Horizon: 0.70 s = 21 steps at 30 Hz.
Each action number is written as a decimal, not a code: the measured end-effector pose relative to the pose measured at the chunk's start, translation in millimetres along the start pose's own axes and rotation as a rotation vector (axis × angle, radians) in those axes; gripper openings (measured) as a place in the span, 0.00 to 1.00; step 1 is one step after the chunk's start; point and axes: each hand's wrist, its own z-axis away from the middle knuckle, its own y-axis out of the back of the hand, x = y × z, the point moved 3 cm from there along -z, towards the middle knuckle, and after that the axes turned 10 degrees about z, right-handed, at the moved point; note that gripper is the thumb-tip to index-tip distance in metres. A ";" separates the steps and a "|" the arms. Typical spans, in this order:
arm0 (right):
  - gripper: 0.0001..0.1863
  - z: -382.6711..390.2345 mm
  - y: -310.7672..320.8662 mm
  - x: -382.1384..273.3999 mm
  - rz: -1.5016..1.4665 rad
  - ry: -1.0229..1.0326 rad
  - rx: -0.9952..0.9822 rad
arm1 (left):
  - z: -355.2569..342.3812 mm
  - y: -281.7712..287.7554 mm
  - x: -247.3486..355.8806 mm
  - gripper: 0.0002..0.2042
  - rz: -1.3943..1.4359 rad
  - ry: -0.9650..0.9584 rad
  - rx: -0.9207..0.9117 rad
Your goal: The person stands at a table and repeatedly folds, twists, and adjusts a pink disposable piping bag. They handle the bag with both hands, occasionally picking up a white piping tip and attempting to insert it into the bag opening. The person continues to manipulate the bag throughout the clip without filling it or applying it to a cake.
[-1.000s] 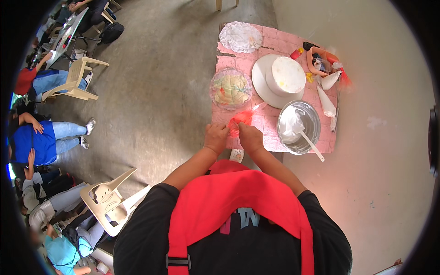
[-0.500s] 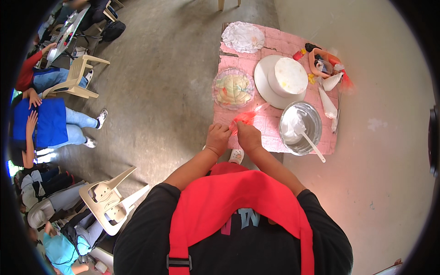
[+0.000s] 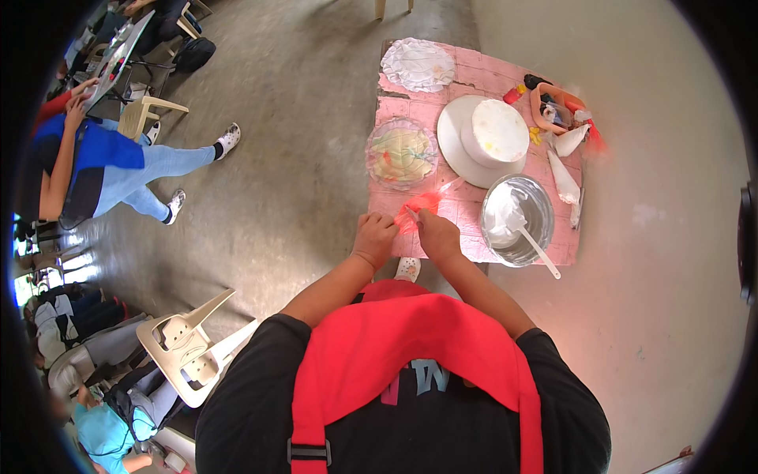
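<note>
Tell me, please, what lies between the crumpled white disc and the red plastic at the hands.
In the head view, a pale, frilly-edged round thing lies between them on the pink tabletop.

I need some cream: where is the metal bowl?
In the head view, the metal bowl stands near the lower-right corner of the pink table, right of the right hand.

Near the centre, the plastic (image 3: 427, 203) is showing translucent red. Right of centre, the counter (image 3: 459, 223) is displaying a pink brick pattern, the cake (image 3: 499, 130) is showing white with faint yellow, and the bowl (image 3: 540, 215) is shining silver. At upper right, the basket (image 3: 537, 108) is looking orange. Below, the apron (image 3: 418, 324) is showing red, the shirt (image 3: 249, 379) black.
</note>
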 end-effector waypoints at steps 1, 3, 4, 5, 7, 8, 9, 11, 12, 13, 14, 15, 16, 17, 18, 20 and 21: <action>0.08 3.4 5.4 3.3 -0.100 -0.002 0.008 | -1.3 1.0 0.4 0.03 0.031 0.025 -0.005; 0.09 11.9 19.3 12.7 -0.227 -0.034 0.055 | -4.8 7.1 3.4 0.03 0.094 0.072 -0.020; 0.09 16.8 23.8 17.6 -0.291 -0.052 0.080 | -7.7 11.6 5.9 0.04 0.112 0.130 -0.019; 0.09 22.5 23.9 22.9 -0.302 -0.077 0.066 | -10.7 15.9 9.5 0.05 0.130 0.189 -0.018; 0.10 33.1 22.7 32.3 -0.323 -0.120 0.036 | -20.6 21.2 19.3 0.07 0.154 0.228 0.009; 0.10 37.3 21.0 34.1 -0.324 -0.114 0.041 | -26.8 21.7 25.3 0.07 0.161 0.207 0.033; 0.10 41.2 18.6 34.4 -0.328 -0.108 0.044 | -30.1 22.0 27.9 0.08 0.167 0.187 0.055; 0.10 46.9 13.9 34.9 -0.331 -0.089 0.057 | -30.6 9.2 21.8 0.08 0.149 0.144 0.015; 0.10 48.9 11.5 33.0 -0.330 -0.077 0.063 | -28.8 -0.6 17.7 0.08 0.140 0.125 -0.006; 0.11 50.0 10.0 31.0 -0.330 -0.065 0.070 | -25.7 -10.0 11.4 0.07 0.179 0.148 -0.022; 0.11 50.4 8.5 29.8 -0.329 -0.058 0.064 | -22.0 -18.8 4.7 0.07 0.218 0.172 -0.037; 0.11 51.1 6.3 28.8 -0.329 -0.056 0.060 | -22.7 -19.4 4.0 0.07 0.257 0.192 -0.056; 0.11 51.8 4.4 28.2 -0.330 -0.053 0.056 | -23.0 -19.5 4.6 0.07 0.295 0.240 -0.012; 0.11 52.3 2.6 28.1 -0.325 -0.051 0.053 | -23.2 -20.1 6.1 0.07 0.333 0.288 0.031; 0.10 52.6 1.2 27.9 -0.322 -0.047 0.051 | -23.7 -18.3 7.4 0.07 0.368 0.336 0.077; 0.10 54.0 -1.5 28.0 -0.322 -0.051 0.041 | -19.5 -22.9 3.9 0.08 0.376 0.325 0.018; 0.10 53.4 -1.7 27.5 -0.326 -0.058 0.035 | -18.7 -24.3 2.2 0.08 0.379 0.320 -0.009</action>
